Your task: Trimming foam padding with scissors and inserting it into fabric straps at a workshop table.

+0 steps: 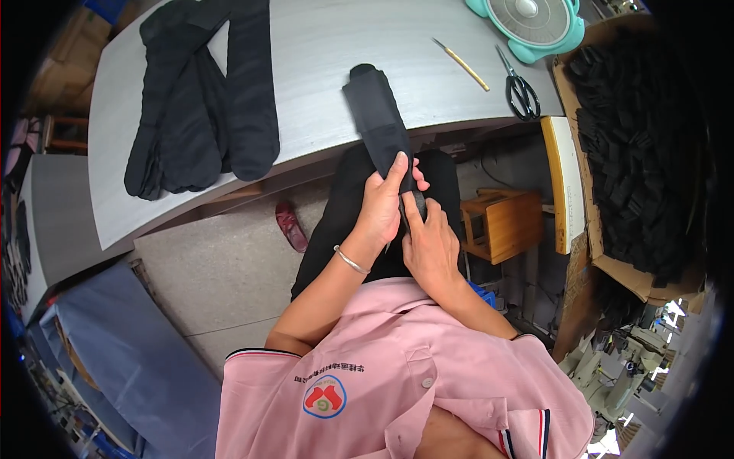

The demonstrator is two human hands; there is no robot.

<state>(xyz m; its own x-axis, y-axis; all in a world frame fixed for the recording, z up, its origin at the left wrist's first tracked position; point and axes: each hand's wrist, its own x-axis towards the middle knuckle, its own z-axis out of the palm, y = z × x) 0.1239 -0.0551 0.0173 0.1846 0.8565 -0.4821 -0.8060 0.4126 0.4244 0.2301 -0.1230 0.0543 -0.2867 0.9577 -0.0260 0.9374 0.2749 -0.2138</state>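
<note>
Head view, seated worker at a grey table [321,46]. A black sock [380,122] runs from the table edge at 12 o'clock down to the lap, where both hands meet at centre frame. The left hand [380,210] clasps the sock's lower end, fingers wrapped about it and forefinger laid along the fabric; the right hand [430,245], just at 4 o'clock of the left and touching it, pinches the same end, fingers curled.

Progress, as a judgement: a pile of socks [200,99] lies flat at 10 o'clock on the table, apparently handled already; a carton of black pieces [638,153] at 3 o'clock looks like stock yet to be worked. The sock in hand is mid-handling.

Scissors [520,88] and a thin stick [462,64] rest at 1 o'clock, beside a teal fan [535,27] cut off by the top rim.

Hidden: the sock's lower tip, covered by the fingers; what the right fingertips do cannot be made out. The carton's contents blur into one dark mass.
</note>
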